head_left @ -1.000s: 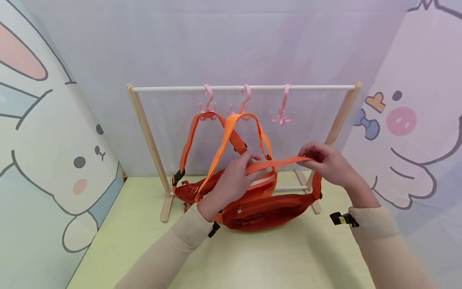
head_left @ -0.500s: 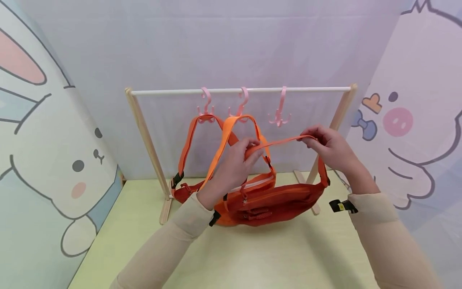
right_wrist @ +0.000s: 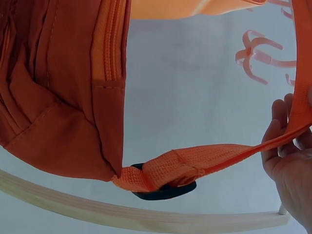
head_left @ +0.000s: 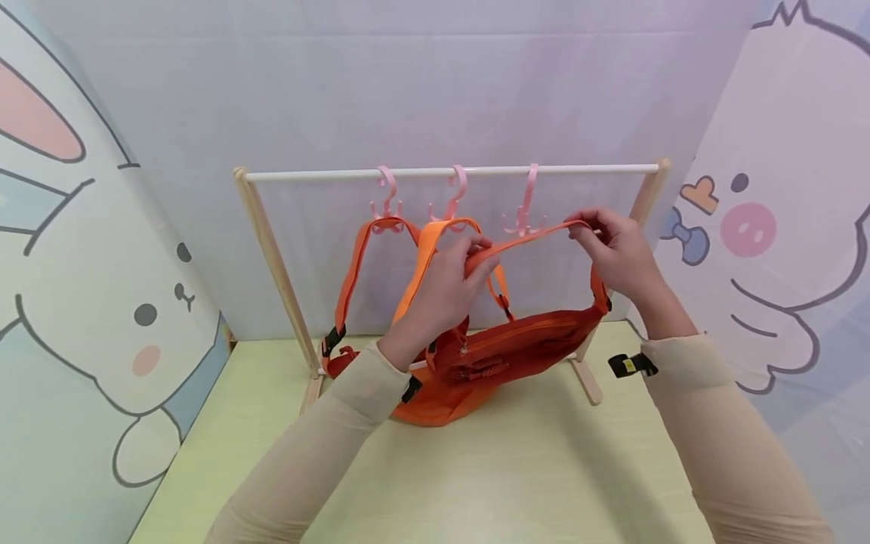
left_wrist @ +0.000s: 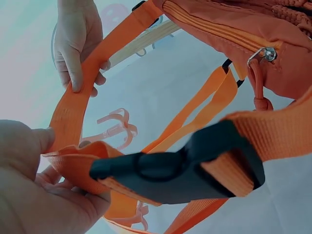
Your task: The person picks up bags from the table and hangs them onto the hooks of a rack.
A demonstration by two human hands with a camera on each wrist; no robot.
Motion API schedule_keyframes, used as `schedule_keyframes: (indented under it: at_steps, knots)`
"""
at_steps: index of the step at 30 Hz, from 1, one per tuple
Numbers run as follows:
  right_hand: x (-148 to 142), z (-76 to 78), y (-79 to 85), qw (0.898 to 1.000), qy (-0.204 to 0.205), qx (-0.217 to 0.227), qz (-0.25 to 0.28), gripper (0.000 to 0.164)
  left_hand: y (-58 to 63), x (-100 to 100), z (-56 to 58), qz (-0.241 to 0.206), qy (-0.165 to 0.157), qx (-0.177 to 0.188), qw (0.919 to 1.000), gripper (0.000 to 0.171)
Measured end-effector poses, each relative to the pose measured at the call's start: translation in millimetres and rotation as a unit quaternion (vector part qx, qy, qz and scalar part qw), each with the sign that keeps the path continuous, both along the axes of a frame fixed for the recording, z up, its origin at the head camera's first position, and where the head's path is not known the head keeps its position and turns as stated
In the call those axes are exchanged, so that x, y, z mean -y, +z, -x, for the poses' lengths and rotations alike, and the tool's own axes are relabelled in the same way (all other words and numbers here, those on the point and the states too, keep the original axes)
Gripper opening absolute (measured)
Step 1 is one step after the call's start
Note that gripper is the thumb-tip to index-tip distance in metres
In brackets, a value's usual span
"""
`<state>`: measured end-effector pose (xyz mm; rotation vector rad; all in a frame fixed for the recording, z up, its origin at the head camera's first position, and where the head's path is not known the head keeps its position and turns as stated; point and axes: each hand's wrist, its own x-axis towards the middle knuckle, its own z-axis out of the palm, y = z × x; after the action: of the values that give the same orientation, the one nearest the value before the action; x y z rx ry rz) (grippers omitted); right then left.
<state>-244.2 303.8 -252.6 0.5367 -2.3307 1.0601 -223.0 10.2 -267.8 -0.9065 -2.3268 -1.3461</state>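
Note:
My left hand (head_left: 448, 283) and right hand (head_left: 621, 253) hold up the strap (head_left: 523, 240) of a rust-red waist bag (head_left: 530, 344), each pinching it between thumb and fingers. A short stretch of strap runs between them, rising toward the right hand. Below, the bag hangs tilted, its right end higher, in front of a brighter orange bag (head_left: 438, 412). In the left wrist view, a black buckle (left_wrist: 209, 156) sits on the strap beside the left hand. A pink hook (head_left: 522, 219) hangs just behind the strap, with nothing on it.
A white rail (head_left: 578, 170) on wooden legs carries the hooks. Another pink hook (head_left: 457, 193) bears the bright orange bag's strap, and the left hook (head_left: 387, 193) bears another orange strap (head_left: 350, 279). The pale yellow table (head_left: 544, 476) lies beneath; printed cloth walls (head_left: 340, 91) surround it.
Both hands have risen with the strap, the right hand more, up to about the right hook's height. The rust-red bag has lifted and tilted, showing more of the bright orange bag below it.

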Motion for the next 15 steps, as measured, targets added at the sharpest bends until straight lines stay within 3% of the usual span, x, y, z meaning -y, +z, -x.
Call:
schedule_keyframes:
  at_steps: [6,15]
  knots:
    - [5.0,10.9,7.3,0.999,-0.032,-0.002,0.014,0.029,5.6,-5.6,5.5,-0.017,-0.001,0.018,0.9997,0.033]
    - [8.9,31.4,9.4,0.999,-0.045,0.000,0.025,0.033,5.5,-12.3,15.8,-0.021,0.019,0.045,0.9986,0.037]
